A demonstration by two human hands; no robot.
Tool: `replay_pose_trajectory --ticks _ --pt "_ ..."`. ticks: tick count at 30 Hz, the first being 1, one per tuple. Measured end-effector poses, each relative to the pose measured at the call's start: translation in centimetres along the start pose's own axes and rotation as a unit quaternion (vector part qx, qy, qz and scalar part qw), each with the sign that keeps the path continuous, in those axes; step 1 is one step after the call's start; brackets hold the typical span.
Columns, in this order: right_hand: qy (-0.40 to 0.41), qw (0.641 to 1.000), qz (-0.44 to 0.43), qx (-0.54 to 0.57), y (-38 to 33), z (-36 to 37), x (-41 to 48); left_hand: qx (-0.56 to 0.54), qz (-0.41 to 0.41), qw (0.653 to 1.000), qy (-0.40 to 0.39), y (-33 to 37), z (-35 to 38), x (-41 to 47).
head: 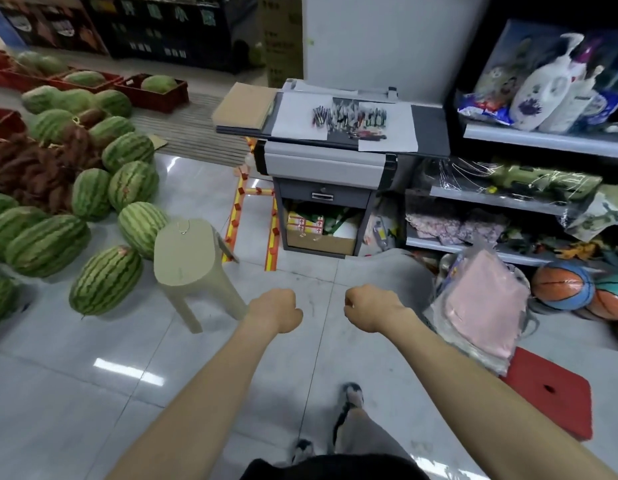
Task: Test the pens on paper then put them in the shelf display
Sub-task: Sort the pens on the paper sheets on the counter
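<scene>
Several pens (349, 120) lie in a loose pile on white paper sheets (297, 116) on top of a grey counter (321, 161) ahead of me. Both my arms reach forward over the floor, well short of the counter. My left hand (278, 310) is curled into a fist and holds nothing. My right hand (370, 308) is also a fist, empty, about a hand's width to the right of the left one. A shelf unit (543, 140) with goods stands to the right of the counter.
A beige plastic stool (190, 258) stands left of my hands. Many watermelons (106, 278) cover the floor at left. Basketballs (562, 285), a pink bag (480, 306) and a red mat (550, 393) lie at right. A cardboard sheet (243, 105) rests on the counter's left end.
</scene>
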State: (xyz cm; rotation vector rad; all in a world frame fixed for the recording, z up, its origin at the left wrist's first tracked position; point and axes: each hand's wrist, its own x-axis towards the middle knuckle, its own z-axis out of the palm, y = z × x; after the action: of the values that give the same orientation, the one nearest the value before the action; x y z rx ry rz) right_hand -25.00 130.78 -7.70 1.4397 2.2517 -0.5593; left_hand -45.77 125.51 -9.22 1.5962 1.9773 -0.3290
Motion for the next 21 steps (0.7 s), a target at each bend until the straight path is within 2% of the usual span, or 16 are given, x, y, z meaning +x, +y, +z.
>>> replay_pose_trajectory --ticks 7,11,15,21 --pt "-0.015 1.0 0.004 0.005 5.2 -6.1 11.2 -0.002 -0.002 1.0 0.006 2.0 -6.7 10.9" --pt "-0.014 1.0 -0.001 0.026 7.7 -11.0 17.1 -0.006 -0.017 1.0 -0.018 4.1 -11.5 16.1" --pt "0.017 1.0 -0.004 0.018 9.5 -15.3 22.3 -0.001 -0.018 1.0 0.002 5.7 -15.6 21.5" --pt "0.012 1.0 -0.016 0.002 10.5 -20.5 28.7 -0.017 -0.021 1.0 0.016 6.3 -20.5 27.6"
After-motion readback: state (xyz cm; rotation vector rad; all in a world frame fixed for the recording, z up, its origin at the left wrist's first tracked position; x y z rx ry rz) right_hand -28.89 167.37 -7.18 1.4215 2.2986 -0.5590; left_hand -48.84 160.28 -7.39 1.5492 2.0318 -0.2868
